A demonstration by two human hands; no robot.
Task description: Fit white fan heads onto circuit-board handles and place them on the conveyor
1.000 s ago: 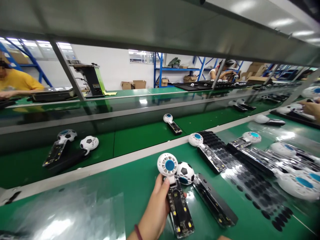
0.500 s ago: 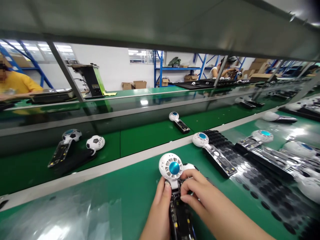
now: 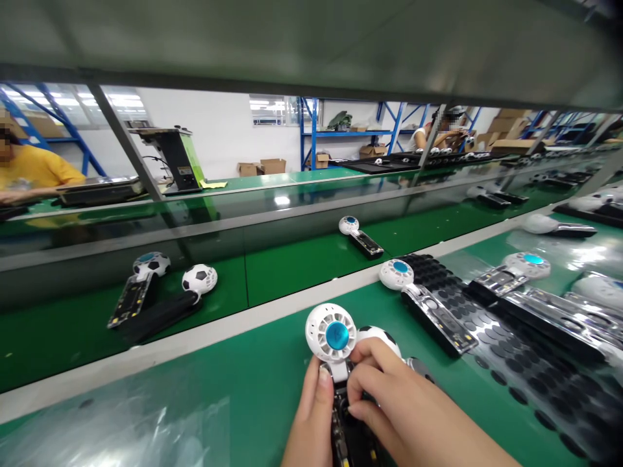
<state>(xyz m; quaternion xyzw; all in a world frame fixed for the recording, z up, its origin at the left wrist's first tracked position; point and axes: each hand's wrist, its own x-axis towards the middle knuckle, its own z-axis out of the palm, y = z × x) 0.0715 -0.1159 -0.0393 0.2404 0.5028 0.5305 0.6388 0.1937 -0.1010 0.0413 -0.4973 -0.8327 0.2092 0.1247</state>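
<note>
A handheld fan (image 3: pixel 331 333) with a white slotted head and a blue centre disc stands upright in front of me. Its black handle shows bare electronics. My left hand (image 3: pixel 314 402) is closed around the handle's left side, the thumb just below the white neck. My right hand (image 3: pixel 384 383) has its fingers pinched together at the upper handle, right of the neck; what they hold, if anything, is hidden. Behind it, a football-patterned fan head (image 3: pixel 378 336) is partly covered. Farther right, another fan (image 3: pixel 396 275) lies on a sheet of black round pads (image 3: pixel 506 350).
Beyond the pale rail (image 3: pixel 233 322), several fans lie on the green conveyor belt (image 3: pixel 287 272), including one fan (image 3: pixel 349 225) near the middle. More fans (image 3: pixel 528 264) crowd the right side. Clear plastic (image 3: pixel 121 421) covers the lower left. A shelf (image 3: pixel 292 45) hangs overhead; two people work opposite.
The view has shifted slightly, so the belt's fans appear farther right. My right fingers sit slightly lower on the handle; my left hand keeps its hold.
</note>
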